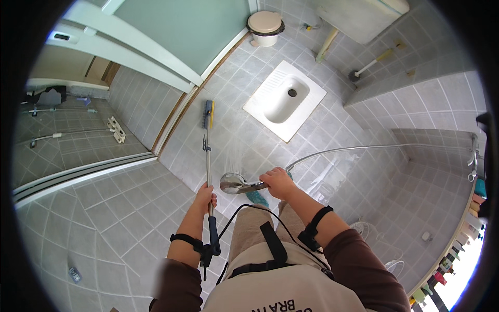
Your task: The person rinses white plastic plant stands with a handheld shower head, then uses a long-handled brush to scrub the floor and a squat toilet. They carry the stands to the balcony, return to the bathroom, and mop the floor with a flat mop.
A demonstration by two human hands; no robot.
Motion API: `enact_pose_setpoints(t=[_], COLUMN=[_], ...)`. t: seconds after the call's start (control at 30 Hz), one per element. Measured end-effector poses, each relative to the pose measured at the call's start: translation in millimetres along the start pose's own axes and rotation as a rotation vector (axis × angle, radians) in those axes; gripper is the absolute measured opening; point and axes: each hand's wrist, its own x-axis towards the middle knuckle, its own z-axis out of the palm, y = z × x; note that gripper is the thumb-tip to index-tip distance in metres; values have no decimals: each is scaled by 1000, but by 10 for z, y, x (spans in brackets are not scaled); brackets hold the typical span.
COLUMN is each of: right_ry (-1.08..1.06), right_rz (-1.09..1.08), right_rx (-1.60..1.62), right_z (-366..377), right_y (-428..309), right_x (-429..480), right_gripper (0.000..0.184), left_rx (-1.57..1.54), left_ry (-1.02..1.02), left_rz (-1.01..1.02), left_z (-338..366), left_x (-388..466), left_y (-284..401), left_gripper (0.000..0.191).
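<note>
My left hand [205, 198] grips the metal pole of a long-handled floor brush [209, 167]. Its bristled head [208, 114], blue-grey with a yellow strip, rests on the tiled floor ahead. In my right hand [279, 183] is a chrome shower head [235, 183] on its handle. Water sprays from it onto the tiles in front of me. From my right hand the metal shower hose [343, 148] arcs away to the right wall. A white squat toilet [286, 101] is set in the floor ahead, right of the brush.
A lidded bin [266, 28] stands by the frosted sliding door [183, 35]. A toilet brush [370, 65] leans at the right wall below the cistern [362, 17]. Bottles [446, 265] line the ledge at right. The door track [85, 177] crosses the floor at left.
</note>
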Motion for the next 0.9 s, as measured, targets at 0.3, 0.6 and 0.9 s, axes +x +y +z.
enact_pose_setpoints(t=[0.3, 0.6, 0.9], right_ry=[25, -2, 33], right_rz=[3, 26, 163], right_rx=[-5, 13, 5], right_z=[-102, -193, -330], right_y=[239, 348, 214], right_x=[-191, -155, 185], right_gripper=[19, 21, 17], left_rx=[-36, -21, 130], left_ry=[4, -23, -90], left_rz=[-35, -6, 50], left_z=[337, 380, 381], left_x=[-36, 51, 313], left_y=[192, 584, 1418], left_gripper=[19, 26, 20])
